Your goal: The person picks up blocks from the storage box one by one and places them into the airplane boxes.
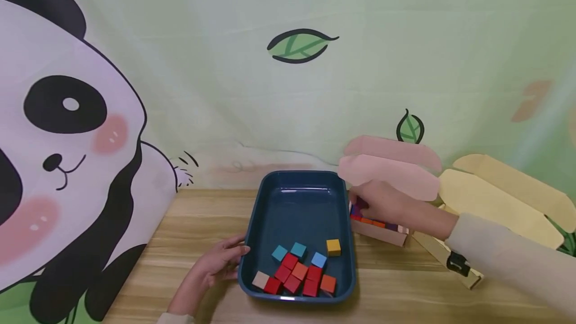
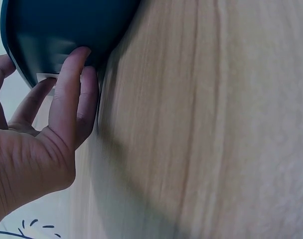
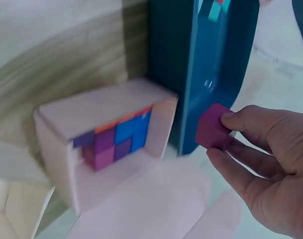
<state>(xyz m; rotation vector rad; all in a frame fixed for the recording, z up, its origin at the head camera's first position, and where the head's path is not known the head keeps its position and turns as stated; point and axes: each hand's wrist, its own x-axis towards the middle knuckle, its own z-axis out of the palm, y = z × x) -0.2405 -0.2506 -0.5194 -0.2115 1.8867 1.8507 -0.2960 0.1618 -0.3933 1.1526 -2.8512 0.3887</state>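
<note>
A magenta cube (image 3: 213,127) is pinched between the thumb and fingers of my right hand (image 1: 384,203), as the right wrist view shows. In the head view this hand is over the open pink box (image 1: 380,234), and the cube is hidden there. Blue, purple, magenta and orange cubes (image 3: 124,131) sit in rows inside that box. My left hand (image 1: 218,261) rests at the left side of a dark blue tray (image 1: 292,209), its extended fingers touching the outer wall. Several red, orange, blue, teal, yellow and pale cubes (image 1: 291,260) lie loosely at the tray's near end.
A pale yellow box (image 1: 495,194) with raised flaps stands on the wooden table (image 1: 387,284) at the right, beneath my right forearm. The pink box's lid (image 1: 389,169) stands up behind it. A cloth backdrop (image 1: 216,74) with a panda and leaves hangs at the table's far edge.
</note>
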